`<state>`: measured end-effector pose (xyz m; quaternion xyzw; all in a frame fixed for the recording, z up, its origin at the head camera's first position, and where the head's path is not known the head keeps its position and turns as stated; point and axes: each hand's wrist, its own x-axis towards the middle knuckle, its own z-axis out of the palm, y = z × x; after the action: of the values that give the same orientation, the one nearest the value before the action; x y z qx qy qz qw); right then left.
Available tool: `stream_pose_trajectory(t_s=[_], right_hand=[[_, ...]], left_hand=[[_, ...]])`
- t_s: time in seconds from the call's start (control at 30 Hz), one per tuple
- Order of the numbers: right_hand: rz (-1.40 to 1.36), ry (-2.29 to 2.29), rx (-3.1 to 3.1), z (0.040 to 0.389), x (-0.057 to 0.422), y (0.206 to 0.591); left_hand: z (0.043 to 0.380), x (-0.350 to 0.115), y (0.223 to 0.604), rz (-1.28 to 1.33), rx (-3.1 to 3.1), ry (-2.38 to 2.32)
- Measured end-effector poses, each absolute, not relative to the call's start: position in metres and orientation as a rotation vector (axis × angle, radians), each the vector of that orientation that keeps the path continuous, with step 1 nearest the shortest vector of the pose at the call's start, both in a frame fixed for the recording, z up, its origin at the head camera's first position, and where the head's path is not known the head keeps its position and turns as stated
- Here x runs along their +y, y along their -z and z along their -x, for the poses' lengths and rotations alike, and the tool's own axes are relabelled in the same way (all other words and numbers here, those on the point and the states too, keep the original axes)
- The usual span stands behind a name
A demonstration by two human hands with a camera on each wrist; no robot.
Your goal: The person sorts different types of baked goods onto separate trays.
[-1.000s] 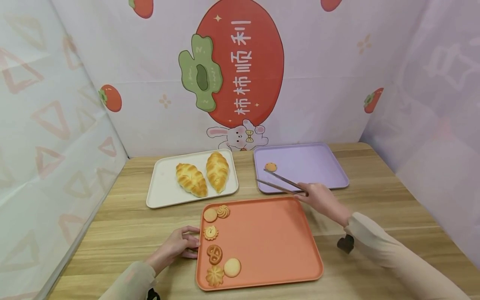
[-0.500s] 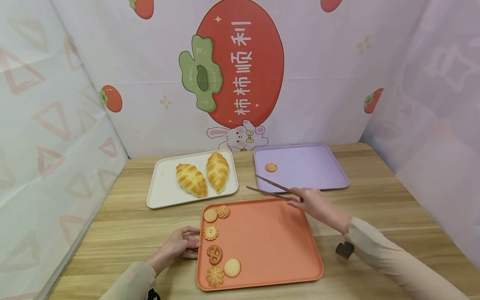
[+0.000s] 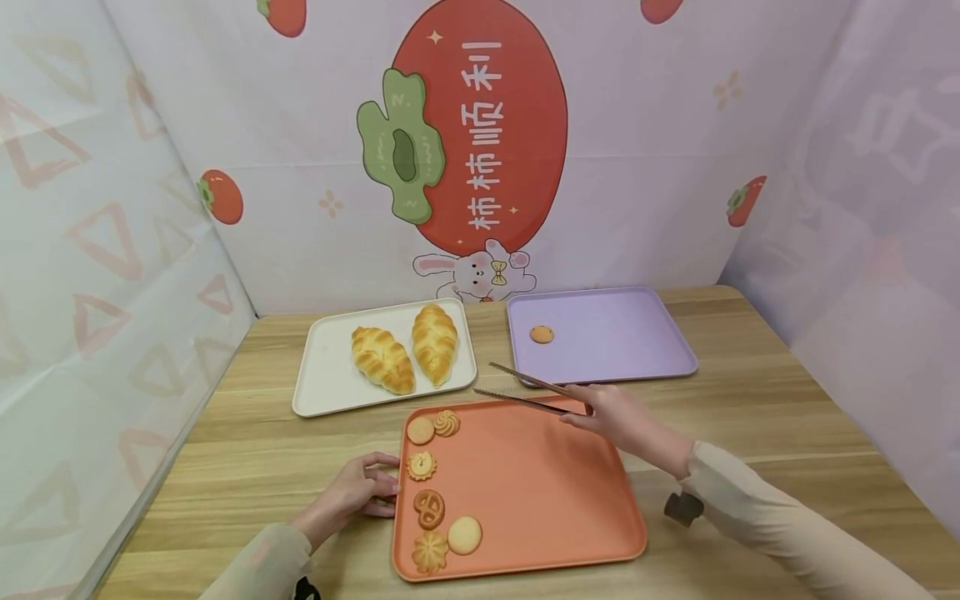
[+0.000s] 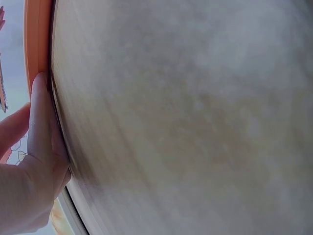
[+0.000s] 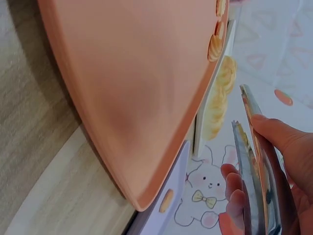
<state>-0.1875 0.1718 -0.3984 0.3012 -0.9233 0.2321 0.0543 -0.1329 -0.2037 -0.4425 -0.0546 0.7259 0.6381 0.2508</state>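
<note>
My right hand (image 3: pixel 617 421) holds a pair of metal tongs (image 5: pixel 254 176), also seen as slim tongs (image 3: pixel 528 381) in the head view. Their tips are apart with nothing between them, over the gap at the back of the orange tray (image 3: pixel 540 483). My left hand (image 3: pixel 360 492) rests against that tray's left rim; in the left wrist view a straight finger (image 4: pixel 40 117) touches the rim. Along the tray's left side lie several cookies, among them a pretzel-shaped cookie (image 3: pixel 429 509) and a plain round cookie (image 3: pixel 464 535). A small speckled cookie (image 3: pixel 542 334) lies on the purple tray (image 3: pixel 615 329).
A white tray (image 3: pixel 326 375) stands at the back left, bearing two braided breads: a left bread (image 3: pixel 382 360) and a right bread (image 3: pixel 435 344). All trays stand on a wooden table (image 3: pixel 247 450). Printed cloth walls (image 3: pixel 645 167) rise behind and beside it.
My right hand has drawn the tongs from beside the speckled cookie towards the front left, to the orange tray's back edge. That cookie stays on the purple tray. My left hand keeps its place.
</note>
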Motion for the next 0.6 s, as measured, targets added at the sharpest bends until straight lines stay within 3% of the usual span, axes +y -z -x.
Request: stream_pose_trajectory(t_s=[0.6], right_hand=[[-1.08,-0.549,-2.682,0.178,0.151,0.407]], left_hand=[[0.133,-0.203,0.442,0.141,1.977,-1.741]])
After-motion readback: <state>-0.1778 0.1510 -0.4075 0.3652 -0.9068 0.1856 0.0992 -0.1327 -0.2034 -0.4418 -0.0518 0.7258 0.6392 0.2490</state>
